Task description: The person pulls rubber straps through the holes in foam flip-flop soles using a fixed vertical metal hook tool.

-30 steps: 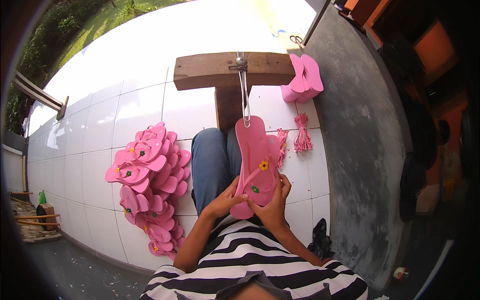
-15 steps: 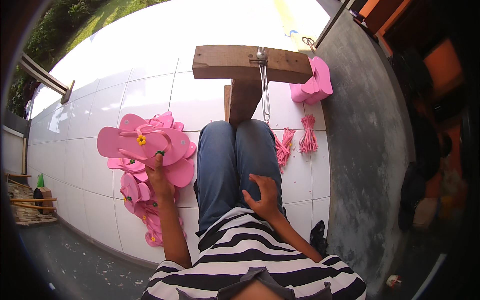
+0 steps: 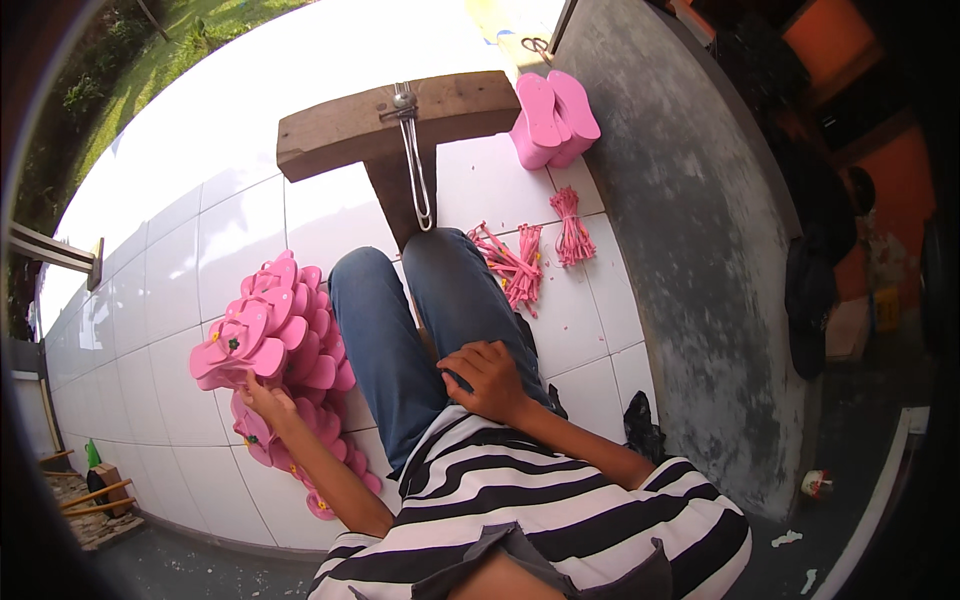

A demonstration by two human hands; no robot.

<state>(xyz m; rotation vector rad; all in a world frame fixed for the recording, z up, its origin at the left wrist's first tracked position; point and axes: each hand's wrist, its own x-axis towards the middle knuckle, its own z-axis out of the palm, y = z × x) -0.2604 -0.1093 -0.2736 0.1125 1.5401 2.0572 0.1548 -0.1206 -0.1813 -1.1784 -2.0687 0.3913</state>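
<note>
A large heap of pink flip-flops (image 3: 300, 330) with small flower ornaments lies on the floor to my left. My left hand (image 3: 268, 397) reaches to its near left side, fingers closed at the edge of a flip-flop pair (image 3: 222, 366) resting on the heap. One green and one yellow flower show on that pair. My right hand (image 3: 487, 378) lies on my right thigh, thumb apart from the fingers, holding nothing. In front of my knees stands a T-shaped wooden stand (image 3: 330, 140). A long looped metal wire tool (image 3: 415, 180) hangs from its crossbar.
Bundles of pink straps (image 3: 572, 228) and a looser strap pile (image 3: 522, 268) lie right of my knees. Stacked pink soles (image 3: 540, 118) stand beyond them, with scissors (image 3: 537, 45) farther off. A grey concrete ledge (image 3: 670, 220) runs along the right. A black bag (image 3: 643, 425) sits near my right elbow.
The flip-flop pair in my left hand has gone down and left onto the heap. My right hand has lowered onto my thigh. The view has turned, shifting the stand leftward.
</note>
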